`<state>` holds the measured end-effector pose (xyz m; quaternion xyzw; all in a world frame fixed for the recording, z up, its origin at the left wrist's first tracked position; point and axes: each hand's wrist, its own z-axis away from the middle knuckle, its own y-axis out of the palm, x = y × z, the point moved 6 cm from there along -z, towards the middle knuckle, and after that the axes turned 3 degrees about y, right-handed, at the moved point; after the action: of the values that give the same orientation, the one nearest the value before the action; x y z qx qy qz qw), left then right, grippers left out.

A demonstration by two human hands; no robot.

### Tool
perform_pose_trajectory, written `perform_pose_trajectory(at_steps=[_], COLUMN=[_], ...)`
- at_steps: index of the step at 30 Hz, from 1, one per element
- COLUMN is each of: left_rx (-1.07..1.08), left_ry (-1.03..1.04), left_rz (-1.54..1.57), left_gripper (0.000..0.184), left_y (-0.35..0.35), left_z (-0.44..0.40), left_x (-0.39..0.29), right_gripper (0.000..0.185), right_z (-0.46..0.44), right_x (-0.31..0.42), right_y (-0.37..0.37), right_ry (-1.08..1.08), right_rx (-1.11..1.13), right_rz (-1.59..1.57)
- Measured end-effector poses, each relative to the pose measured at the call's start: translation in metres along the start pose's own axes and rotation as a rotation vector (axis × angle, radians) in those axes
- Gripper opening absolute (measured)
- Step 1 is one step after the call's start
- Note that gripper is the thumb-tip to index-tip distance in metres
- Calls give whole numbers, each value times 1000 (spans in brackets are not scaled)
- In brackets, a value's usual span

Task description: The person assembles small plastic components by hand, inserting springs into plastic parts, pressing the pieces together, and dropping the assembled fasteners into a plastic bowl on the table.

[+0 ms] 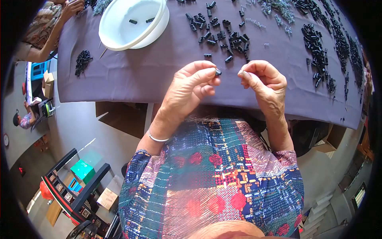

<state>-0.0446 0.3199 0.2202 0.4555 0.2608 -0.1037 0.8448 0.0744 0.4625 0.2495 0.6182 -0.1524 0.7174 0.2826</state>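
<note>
Between the thumb and forefinger of my left hand (193,81) is a small black plastic cylinder (218,72), only its end showing. A short way to the right, the thumb and forefinger of my right hand (264,81) are pinched together; whatever they may hold is too small to make out. Both hands are raised in front of the near edge of the table, apart from each other. Just beyond them lies a loose scatter of similar black cylinders (237,41), and a single small spring (266,44) rests to the right of it.
A white plastic basin (159,34) with a few black pieces stands at the left on the grey tablecloth (139,79). Nearby is a small black pile (83,61). Metal springs (278,10) and long heaps of black parts (314,46) spread rightward. Another person's arm (53,34) reaches in at upper left.
</note>
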Motion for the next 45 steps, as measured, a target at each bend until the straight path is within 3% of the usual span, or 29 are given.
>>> perform_pose_trajectory(at_steps=[4, 19, 30, 34, 38, 45], left_rx=[5, 51, 80, 166, 90, 151], left_ry=[-23, -107, -171, -179, -80, -24], left_rz=[67, 164, 241, 159, -172, -257], left_gripper=[17, 15, 15, 18, 25, 18], left_y=[9, 12, 11, 12, 14, 2], left_z=[0, 1, 4, 6, 11, 15], left_x=[7, 27, 32, 33, 19, 5], right_gripper=[12, 15, 24, 23, 24, 22], right_z=[8, 9, 11, 13, 13, 4], right_x=[14, 25, 30, 35, 32, 31], right_y=[12, 19, 24, 27, 26, 42], right_ry=[-99, -383, -366, -481, -473, -505], right_rx=[-3, -19, 44, 131, 172, 243], right_rz=[-29, 393, 436, 532, 501, 523])
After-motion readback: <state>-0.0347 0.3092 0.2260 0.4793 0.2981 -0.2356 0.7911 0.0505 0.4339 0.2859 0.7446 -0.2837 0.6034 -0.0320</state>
